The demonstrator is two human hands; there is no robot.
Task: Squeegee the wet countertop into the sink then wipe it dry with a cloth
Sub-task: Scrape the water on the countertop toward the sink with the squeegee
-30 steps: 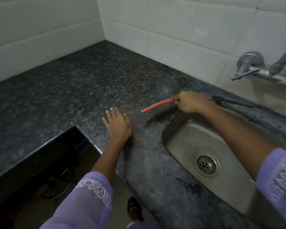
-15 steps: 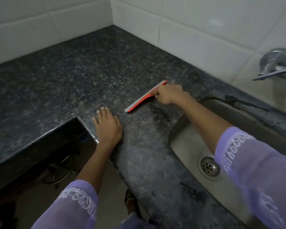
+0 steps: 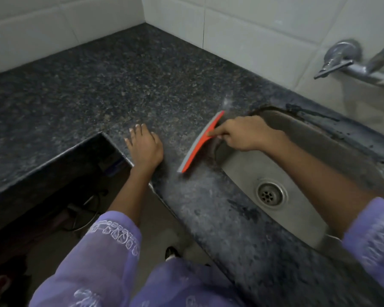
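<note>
While right hand (image 3: 245, 134) clamps orange squeegee (image 3: 201, 141) on speckled granite countertop (image 3: 120, 85), left hand (image 3: 145, 148) flat, fingers together.

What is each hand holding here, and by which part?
The right hand grips the orange squeegee by its handle, behind the blade's middle. The left hand holds nothing; it lies flat on the countertop.

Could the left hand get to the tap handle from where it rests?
Probably not without shifting: the left hand lies flat on the countertop, and the right hand with the squeegee and the sink sit between it and the tap handle.
</note>
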